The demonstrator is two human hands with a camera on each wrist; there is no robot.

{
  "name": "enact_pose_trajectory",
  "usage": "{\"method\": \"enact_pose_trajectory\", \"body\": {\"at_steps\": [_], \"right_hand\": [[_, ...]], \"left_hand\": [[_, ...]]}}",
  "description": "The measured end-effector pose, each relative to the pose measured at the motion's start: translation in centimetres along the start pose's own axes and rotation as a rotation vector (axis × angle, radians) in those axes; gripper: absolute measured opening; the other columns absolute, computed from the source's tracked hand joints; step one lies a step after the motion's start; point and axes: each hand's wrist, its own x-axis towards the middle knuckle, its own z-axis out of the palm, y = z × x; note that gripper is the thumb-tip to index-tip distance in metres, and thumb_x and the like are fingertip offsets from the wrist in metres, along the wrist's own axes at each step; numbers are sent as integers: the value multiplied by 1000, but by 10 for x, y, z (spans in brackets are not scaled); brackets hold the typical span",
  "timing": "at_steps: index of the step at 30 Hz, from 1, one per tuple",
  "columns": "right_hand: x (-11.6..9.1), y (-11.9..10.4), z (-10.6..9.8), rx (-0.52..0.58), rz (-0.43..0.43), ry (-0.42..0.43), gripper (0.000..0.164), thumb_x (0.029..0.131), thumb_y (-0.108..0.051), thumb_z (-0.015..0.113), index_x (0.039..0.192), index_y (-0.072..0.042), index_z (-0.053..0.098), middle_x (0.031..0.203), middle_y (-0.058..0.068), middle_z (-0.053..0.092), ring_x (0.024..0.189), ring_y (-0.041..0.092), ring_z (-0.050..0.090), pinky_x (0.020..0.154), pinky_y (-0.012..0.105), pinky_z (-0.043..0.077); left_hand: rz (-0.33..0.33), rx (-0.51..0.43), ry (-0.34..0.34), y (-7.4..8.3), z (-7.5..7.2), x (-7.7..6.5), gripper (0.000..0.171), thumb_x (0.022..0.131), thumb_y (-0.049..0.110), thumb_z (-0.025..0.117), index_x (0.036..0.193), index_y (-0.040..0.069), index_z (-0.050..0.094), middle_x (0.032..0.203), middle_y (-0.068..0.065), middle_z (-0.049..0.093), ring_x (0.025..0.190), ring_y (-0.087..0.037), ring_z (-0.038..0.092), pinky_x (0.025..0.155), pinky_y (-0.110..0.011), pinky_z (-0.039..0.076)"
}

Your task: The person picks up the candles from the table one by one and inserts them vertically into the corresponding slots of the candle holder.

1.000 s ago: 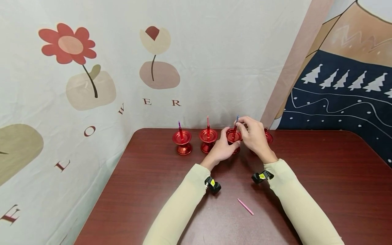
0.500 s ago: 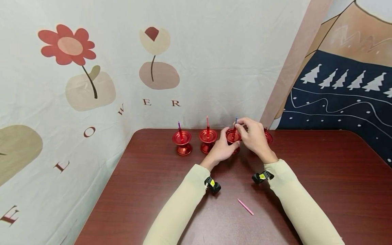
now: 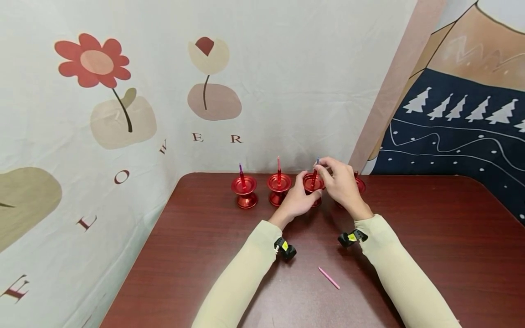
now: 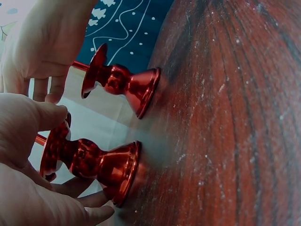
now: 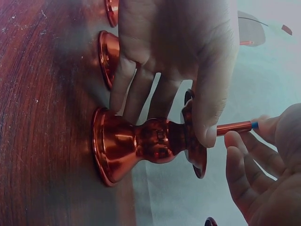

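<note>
In the head view, a row of shiny red metal candle holders stands along the table's back. My left hand (image 3: 298,198) grips the third candle holder (image 3: 313,182) from the left, thumb by its dish and fingers round its far side, as the right wrist view shows. Above it, my right hand (image 3: 341,182) pinches a thin blue candle (image 5: 254,125) at the mouth of the holder's upright tube (image 5: 234,128). Fingertips hide most of that candle. The first holder (image 3: 245,187) bears a purple candle (image 3: 240,169); the second holder (image 3: 279,183) bears a pink candle (image 3: 279,162).
Behind my right hand stands a partly hidden fourth holder (image 4: 120,80), its tube poking up. A loose pink candle (image 3: 329,278) lies on the dark red wooden table (image 3: 197,255) between my forearms. A printed cloth (image 3: 287,82) hangs right behind the table's back edge.
The blue candle sits slightly lower, with less of it showing above the tube; my right fingers stay on it. My left hand keeps its hold, and the holders have not moved.
</note>
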Motion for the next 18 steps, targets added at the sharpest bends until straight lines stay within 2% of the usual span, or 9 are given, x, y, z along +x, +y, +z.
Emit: {"method": "enact_pose_trajectory", "body": {"at_steps": [4,8,13,16,18], "right_hand": [[-1,-2,-4,-13,48,-45,12,106,-8,73,113,2,77,103,19,79,85,36,78,77,55,62],[1,-10,-16,-19,125,-97,21,109,-14,69,122,1,76,111,20,80,90,38,79,81,57,63],[2,-25,-40,-17,192,-111,25,112,-21,64,124,-3,77,111,18,80,90,35,80,76,44,61],[-2,-33,-53,-28,194,-139,25,112,-22,64,122,-4,78,109,15,80,88,31,80,74,37,58],[-8,-36,-59,-39,180,-175,22,111,-20,66,119,-5,79,103,12,81,85,28,78,75,37,57]], "left_hand": [[6,18,23,-4,2,7,86,103,32,72,173,10,27,162,-21,53,147,-32,55,123,-51,42],[16,-12,50,-11,4,17,89,101,33,75,173,11,27,167,-20,46,150,-34,50,123,-54,40],[9,-20,74,-14,5,25,91,100,43,76,174,17,28,171,-15,40,155,-34,45,123,-59,39],[26,2,100,-8,3,23,91,100,48,76,173,20,30,171,-13,41,154,-32,46,122,-59,41],[48,14,136,-2,3,20,89,100,48,77,172,21,32,169,-12,43,153,-30,47,121,-57,42]]}}
